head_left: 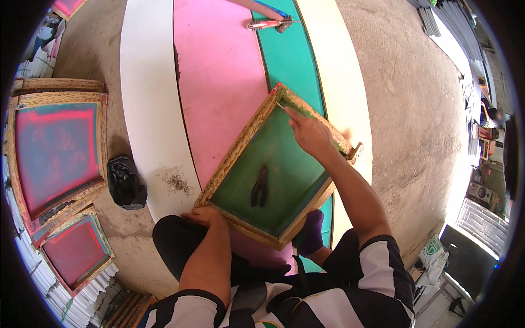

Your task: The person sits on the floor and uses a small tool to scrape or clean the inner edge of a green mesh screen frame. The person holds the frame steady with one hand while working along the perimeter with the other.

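Note:
A wooden screen-printing frame (235, 150) with green mesh lies tilted across my lap and the coloured boards. At its lower left corner my left hand (205, 215) grips the wood, some fingers hidden beneath. My right hand (308, 131) is closed near the frame's top corner. A thin pale tip (280, 104) sticks out past its fingers toward the inner edge of the wood; the rest is hidden in the hand. Dark pliers (260, 188) lie on the mesh between my hands.
A red-handled screwdriver (265, 24) and a hammer (284, 25) lie on the boards at the far side. Thin scraps (178, 181) litter the white board (145, 109). A black plastic bag (126, 183) and more printing frames (101, 136) stand at left.

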`<state>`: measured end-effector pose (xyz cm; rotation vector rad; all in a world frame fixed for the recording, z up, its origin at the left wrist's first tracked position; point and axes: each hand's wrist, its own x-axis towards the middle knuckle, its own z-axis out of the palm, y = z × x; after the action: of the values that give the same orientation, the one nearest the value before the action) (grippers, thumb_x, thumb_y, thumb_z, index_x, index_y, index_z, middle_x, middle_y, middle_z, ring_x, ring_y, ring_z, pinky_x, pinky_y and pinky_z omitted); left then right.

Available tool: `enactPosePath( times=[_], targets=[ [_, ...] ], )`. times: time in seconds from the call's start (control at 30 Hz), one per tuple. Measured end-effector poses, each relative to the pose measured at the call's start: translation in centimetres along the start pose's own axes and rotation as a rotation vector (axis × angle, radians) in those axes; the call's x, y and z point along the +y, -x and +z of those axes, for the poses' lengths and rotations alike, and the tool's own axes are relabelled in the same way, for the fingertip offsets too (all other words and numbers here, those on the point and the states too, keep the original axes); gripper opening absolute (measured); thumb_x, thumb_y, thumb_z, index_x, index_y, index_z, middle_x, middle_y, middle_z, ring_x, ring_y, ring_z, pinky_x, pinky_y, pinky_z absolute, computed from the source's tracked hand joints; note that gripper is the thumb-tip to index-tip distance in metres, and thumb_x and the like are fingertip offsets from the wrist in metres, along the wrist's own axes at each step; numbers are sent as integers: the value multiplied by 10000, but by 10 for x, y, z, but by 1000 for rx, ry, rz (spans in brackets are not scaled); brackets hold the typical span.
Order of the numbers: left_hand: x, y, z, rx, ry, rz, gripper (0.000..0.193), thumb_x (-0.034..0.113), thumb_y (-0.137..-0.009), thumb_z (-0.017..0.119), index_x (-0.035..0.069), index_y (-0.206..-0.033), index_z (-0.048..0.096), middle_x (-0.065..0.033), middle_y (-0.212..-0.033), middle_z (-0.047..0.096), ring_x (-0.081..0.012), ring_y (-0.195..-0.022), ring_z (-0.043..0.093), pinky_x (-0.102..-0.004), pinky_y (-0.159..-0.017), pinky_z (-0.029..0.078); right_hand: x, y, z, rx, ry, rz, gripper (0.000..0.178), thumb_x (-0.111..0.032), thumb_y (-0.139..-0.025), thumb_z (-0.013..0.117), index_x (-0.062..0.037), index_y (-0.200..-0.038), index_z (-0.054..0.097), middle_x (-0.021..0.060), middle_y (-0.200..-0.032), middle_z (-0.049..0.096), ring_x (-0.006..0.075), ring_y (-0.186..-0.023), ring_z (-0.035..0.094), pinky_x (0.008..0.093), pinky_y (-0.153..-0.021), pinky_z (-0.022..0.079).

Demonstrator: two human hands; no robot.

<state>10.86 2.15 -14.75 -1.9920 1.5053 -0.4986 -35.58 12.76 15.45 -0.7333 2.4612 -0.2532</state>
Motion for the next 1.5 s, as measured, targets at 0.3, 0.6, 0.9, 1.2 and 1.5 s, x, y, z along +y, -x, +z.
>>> enactPosePath(
  times=[0.3, 0.6, 0.9, 1.2, 1.5],
  targets=[
    [-9, -13, 12, -135, 61, 94, 575, 83, -1011, 356, -77, -1557, 277, -270, -1602, 323, -355, -1460, 358, -355, -1259, 217, 2, -12, 7, -64, -94, -67, 494, -267, -1050, 451, -250, -1543, 420, 192, -881, 705, 392, -798, 710, 555, -701, 558],
    [-6, 17, -113, -360, 557, 25, 556, 105, -1031, 322, -96, -1547, 276, -280, -1566, 366, -337, -1420, 410, -351, -1264, 221, 50, -25, 32, 76, -497, -206, 413, -283, -1038, 510, -179, -1432, 574, 246, -1074, 711, 412, -1019, 686, 520, -918, 521],
    [-5, 4, -95, -222, 225, 143, 382, 100, -1058, 339, -24, -1300, 607, -181, -1323, 617, -270, -1310, 543, -522, -1280, 179, 34, -25, 44, 213, -266, -252, 498, -283, -1034, 567, -174, -1515, 496, 175, -771, 689, 322, -711, 698, 472, -642, 527],
    [-16, 20, -166, -274, -204, 369, 377, 113, -1049, 377, -38, -1296, 619, -184, -1351, 614, -289, -1333, 530, -568, -1272, 165, 35, -12, 46, 110, -256, -106, 511, -316, -1035, 575, -201, -1525, 484, 99, -642, 653, 255, -553, 658, 438, -514, 513],
    [-19, 6, -136, -396, -146, 359, 402, 127, -1046, 405, -50, -1368, 566, -196, -1407, 573, -322, -1360, 497, -451, -1250, 240, 52, -37, 37, -186, -848, -26, 530, -321, -1037, 573, -256, -1547, 445, 181, -781, 678, 299, -591, 673, 441, -517, 502]
  ],
)
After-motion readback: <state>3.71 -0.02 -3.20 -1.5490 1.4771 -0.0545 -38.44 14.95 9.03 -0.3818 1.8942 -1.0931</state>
